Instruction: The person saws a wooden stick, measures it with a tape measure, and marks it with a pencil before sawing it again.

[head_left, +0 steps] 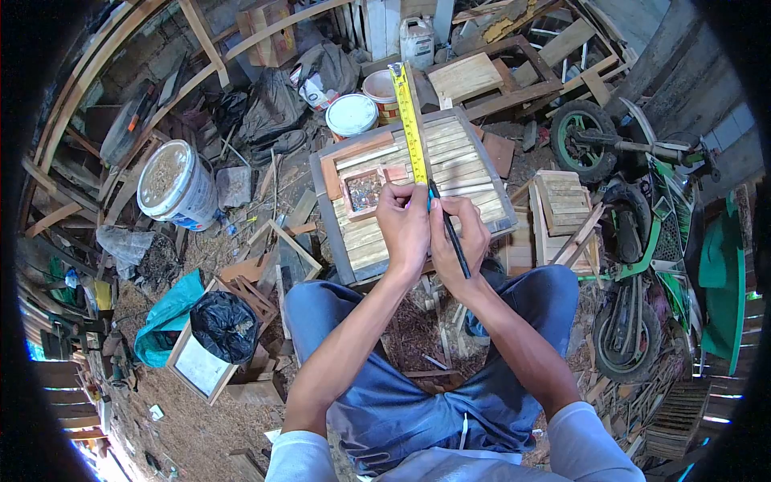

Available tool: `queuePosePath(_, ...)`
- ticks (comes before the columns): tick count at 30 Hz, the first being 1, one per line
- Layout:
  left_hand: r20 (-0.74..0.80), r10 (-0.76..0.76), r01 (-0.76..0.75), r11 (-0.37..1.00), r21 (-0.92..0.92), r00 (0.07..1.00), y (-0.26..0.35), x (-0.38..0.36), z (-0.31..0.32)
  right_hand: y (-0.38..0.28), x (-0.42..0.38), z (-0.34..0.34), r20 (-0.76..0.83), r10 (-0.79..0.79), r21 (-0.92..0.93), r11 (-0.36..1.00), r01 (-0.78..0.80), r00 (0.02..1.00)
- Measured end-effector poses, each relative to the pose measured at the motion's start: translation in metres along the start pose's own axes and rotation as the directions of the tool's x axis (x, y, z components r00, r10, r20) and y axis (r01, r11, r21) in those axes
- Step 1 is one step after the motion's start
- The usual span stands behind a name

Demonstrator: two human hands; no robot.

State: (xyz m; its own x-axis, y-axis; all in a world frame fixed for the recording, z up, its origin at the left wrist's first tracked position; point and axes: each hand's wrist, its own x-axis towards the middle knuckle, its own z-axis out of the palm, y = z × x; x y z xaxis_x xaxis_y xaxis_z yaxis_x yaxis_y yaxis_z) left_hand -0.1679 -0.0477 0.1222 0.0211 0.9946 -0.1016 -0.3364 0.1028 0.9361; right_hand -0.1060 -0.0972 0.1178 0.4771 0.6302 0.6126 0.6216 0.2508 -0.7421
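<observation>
A yellow tape measure blade (411,128) stretches away from me over a low table (462,169) topped with wooden slats. My left hand (404,229) is closed on the near end of the blade, thumb and fingers pinched together. Along the blade's right edge runs a narrow strip that looks like wood, partly hidden. My right hand (462,241) grips a dark pen (457,245), its upper end close to the tape. Both hands nearly touch each other. Left of them, a small wooden frame (347,198) holding small bits rests on the tabletop.
Paint buckets (351,116) stand behind the table, and a larger bucket (178,189) is at left. A green motorbike (654,217) stands at right beside stacked slatted wood pieces (566,201). A black bag (225,328) and wood scraps lie on the littered floor.
</observation>
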Motion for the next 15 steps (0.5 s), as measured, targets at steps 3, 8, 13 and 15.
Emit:
queuePosePath(3, -0.017, -0.006, 0.006, 0.999, 0.032, 1.000, 0.0027, -0.0010, 0.0018, 0.0010, -0.0028, 0.0020, -0.019, 0.065, 0.027, 0.998, -0.064, 0.998)
queuePosePath(8, -0.008, 0.004, -0.004, 1.000, 0.018, 1.000, 0.0007, -0.0001, 0.0007, 0.0025, -0.0039, 0.0023, -0.010, 0.059, 0.039, 0.998, -0.059, 0.998)
queuePosePath(13, 0.000, -0.002, 0.002, 1.000, 0.031, 1.000, 0.0004, -0.0012, 0.0015, 0.0026, -0.0062, 0.0028, -0.027, 0.118, 0.032, 0.993, -0.117, 0.993)
queuePosePath(15, -0.012, -0.001, 0.002, 0.999, 0.034, 1.000, 0.0000, -0.0013, 0.0019, 0.0019, -0.0061, 0.0021, -0.014, 0.118, 0.037, 0.992, -0.118, 0.993)
